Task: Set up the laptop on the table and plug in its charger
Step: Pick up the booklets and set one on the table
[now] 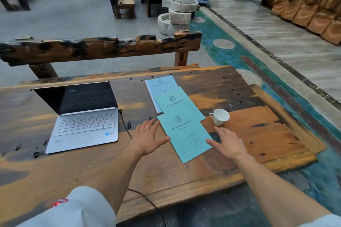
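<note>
A silver laptop stands open on the left of the wooden table, its screen dark. A black charger cable runs from the laptop's right side toward me and over the table's front edge. My left hand hovers flat and open just right of the cable, at the left edge of the nearest teal booklet. My right hand is open too, fingers spread, at that booklet's right edge. Neither hand holds anything.
Two more teal booklets lie fanned behind the nearest one. A white cup stands to their right. A wooden bench back runs along the table's far side. Stone mills and other wooden furniture stand beyond.
</note>
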`<state>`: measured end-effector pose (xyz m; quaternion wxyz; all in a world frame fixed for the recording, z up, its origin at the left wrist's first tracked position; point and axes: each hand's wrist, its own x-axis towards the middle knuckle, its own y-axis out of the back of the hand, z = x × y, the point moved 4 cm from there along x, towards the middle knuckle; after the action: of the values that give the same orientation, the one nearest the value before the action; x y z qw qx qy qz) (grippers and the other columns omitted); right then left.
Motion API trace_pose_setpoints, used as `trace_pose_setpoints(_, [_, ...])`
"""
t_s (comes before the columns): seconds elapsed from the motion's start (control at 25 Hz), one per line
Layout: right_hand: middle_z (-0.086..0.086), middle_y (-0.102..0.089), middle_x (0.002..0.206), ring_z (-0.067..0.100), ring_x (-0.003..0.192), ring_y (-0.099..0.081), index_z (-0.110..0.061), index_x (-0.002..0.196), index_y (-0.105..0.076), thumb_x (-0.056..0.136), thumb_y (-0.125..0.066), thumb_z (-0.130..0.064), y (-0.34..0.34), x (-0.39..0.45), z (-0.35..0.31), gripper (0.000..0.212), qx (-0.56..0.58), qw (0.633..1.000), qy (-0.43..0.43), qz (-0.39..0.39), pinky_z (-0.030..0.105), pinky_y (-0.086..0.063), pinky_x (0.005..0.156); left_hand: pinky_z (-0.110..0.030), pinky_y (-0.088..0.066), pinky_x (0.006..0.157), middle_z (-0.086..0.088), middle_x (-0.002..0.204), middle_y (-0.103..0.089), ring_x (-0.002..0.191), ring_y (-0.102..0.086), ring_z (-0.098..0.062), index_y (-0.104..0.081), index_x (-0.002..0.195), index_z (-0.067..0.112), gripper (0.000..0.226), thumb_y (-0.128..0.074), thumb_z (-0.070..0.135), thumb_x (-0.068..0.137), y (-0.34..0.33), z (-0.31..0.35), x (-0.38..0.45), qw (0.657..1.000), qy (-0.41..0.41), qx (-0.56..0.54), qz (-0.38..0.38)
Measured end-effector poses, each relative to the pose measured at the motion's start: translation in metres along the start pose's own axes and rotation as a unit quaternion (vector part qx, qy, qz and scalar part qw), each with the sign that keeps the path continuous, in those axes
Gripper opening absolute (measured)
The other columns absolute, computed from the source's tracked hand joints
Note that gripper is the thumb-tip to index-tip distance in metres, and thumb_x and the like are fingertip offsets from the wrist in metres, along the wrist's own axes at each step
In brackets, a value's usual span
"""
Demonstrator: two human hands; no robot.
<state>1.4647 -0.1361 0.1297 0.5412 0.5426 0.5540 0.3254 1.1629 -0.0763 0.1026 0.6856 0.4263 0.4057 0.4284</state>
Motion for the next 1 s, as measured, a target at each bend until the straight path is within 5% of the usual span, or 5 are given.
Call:
trace_pose_setpoints(0.32, [0.002, -0.055, 0.135, 0.026, 0.121, -0.053, -0.033, 0.139, -0.040, 0.086, -0.059, -0.050, -0.025, 0.126, 0.002, 0.059, 0.040, 0.988, 0.061, -0.133, 0.045, -0.048, 0.092, -0.047, -0.013, 0.118, -0.004, 0.159, -0.024, 0.145, -0.021, -0.025, -0.014, 0.154, 0.028, 0.094, -0.035, 0.082, 0.079, -0.029, 0.000, 0.082, 0.991, 0.106, -0.023, -0.084])
trace_pose_setpoints(0.72, [0.010, -0.041, 0.143, 0.031, 0.122, -0.052, -0.017, 0.131, -0.041, 0.086, -0.062, -0.035, -0.086, 0.234, 0.016, 0.052, 0.020, 0.963, 0.065, -0.260, 0.044, -0.048, 0.094, -0.043, -0.037, 0.105, -0.009, 0.148, -0.038, 0.130, -0.045, -0.027, -0.025, 0.149, 0.018, 0.080, -0.055, 0.057, 0.086, -0.101, 0.017, 0.150, 0.931, 0.281, -0.095, -0.213])
trace_pose_setpoints(0.88, [0.013, -0.044, 0.139, 0.032, 0.123, -0.048, -0.013, 0.126, -0.039, 0.086, -0.059, -0.033, -0.104, 0.253, 0.013, 0.049, 0.017, 0.959, 0.040, -0.280, 0.043, -0.048, 0.094, -0.041, -0.045, 0.101, -0.005, 0.140, -0.049, 0.123, -0.052, -0.023, -0.038, 0.143, 0.018, 0.067, -0.062, 0.046, 0.087, -0.116, 0.018, 0.164, 0.899, 0.342, -0.189, -0.196])
trace_pose_setpoints(1.0, [0.013, -0.042, 0.140, 0.034, 0.120, -0.050, -0.014, 0.127, -0.037, 0.086, -0.057, -0.028, -0.113, 0.257, 0.012, 0.048, 0.046, 0.958, 0.011, -0.282, 0.039, -0.049, 0.089, -0.041, -0.049, 0.098, -0.006, 0.131, -0.062, 0.114, -0.061, -0.023, -0.055, 0.131, 0.012, 0.047, -0.068, 0.024, 0.088, -0.126, 0.017, 0.173, 0.843, 0.390, -0.343, -0.138])
